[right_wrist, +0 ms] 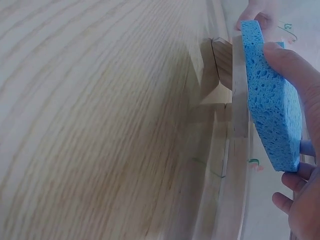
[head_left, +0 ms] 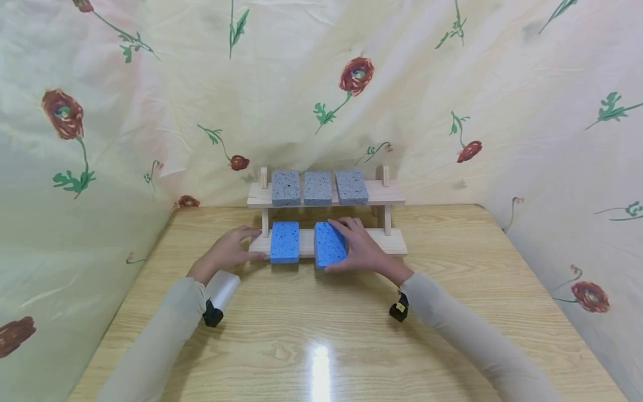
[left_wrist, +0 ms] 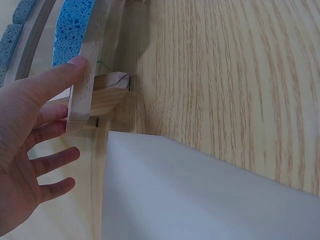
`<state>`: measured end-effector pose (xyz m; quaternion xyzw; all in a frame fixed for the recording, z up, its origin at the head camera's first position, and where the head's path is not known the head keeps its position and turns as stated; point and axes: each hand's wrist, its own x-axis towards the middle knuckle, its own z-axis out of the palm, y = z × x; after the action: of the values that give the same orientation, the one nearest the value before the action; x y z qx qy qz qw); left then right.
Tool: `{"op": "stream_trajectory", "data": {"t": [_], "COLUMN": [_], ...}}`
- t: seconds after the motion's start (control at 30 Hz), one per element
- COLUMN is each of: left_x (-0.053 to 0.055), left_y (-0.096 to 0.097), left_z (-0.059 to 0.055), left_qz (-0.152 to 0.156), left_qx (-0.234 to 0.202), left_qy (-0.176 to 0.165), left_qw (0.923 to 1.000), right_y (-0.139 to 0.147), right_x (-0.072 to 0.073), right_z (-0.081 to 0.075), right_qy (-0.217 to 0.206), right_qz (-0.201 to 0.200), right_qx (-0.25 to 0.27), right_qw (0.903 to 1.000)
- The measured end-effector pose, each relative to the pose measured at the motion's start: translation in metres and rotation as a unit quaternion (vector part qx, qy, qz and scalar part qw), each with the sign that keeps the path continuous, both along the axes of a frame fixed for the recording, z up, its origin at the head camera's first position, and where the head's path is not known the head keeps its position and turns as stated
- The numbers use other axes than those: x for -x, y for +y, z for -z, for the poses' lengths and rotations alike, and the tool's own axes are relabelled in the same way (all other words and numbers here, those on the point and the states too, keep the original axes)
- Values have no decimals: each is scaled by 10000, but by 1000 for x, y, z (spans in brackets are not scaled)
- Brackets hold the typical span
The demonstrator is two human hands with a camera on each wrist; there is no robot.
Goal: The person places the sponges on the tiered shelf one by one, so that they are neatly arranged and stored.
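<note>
A two-tier wooden rack (head_left: pixel 397 243) stands at the back of the table. My right hand (head_left: pixel 363 248) holds a blue sponge (head_left: pixel 330 244) between thumb and fingers at the lower tier, the sponge slightly tilted. In the right wrist view, the thumb presses one edge of that sponge (right_wrist: pixel 270 95) and the fingers are at its other side. My left hand (head_left: pixel 231 249) grips the left end of the lower tier, its thumb on the front edge and fingers behind the board (left_wrist: pixel 86 92). Another blue sponge (head_left: pixel 284 242) lies on that tier, beside the left hand.
Three grey sponges, left (head_left: pixel 286 188), middle (head_left: pixel 317 188) and right (head_left: pixel 351 187), lie in a row on the upper tier. A white flat-sided object (head_left: pixel 224 287) is on the wooden table (head_left: pixel 281 335) beneath the left wrist. Flower-patterned cloth (head_left: pixel 281 95) hangs behind and at both sides.
</note>
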<state>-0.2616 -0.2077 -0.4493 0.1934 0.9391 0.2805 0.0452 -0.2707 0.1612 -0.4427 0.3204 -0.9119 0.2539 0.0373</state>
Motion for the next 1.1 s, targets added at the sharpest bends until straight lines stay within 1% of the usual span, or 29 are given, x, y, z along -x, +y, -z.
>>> {"op": "stream_trajectory", "data": {"t": [0.47, 0.73, 1.1], "left_x": [0, 0, 0], "left_y": [0, 0, -1], "left_z": [-1, -1, -2], "left_qz": [-1, 5, -5], "left_qx": [-35, -86, -101], "left_qy": [-16, -21, -66], "left_qw": [10000, 10000, 9999], "right_y": [-9, -12, -17], "right_x": [2, 7, 14], "right_z": [-6, -2, 1], "right_qy": [-154, -218, -58], "right_qz": [16, 39, -57], "right_qx": [-21, -106, -65], "right_qw": [9999, 9997, 9999]}}
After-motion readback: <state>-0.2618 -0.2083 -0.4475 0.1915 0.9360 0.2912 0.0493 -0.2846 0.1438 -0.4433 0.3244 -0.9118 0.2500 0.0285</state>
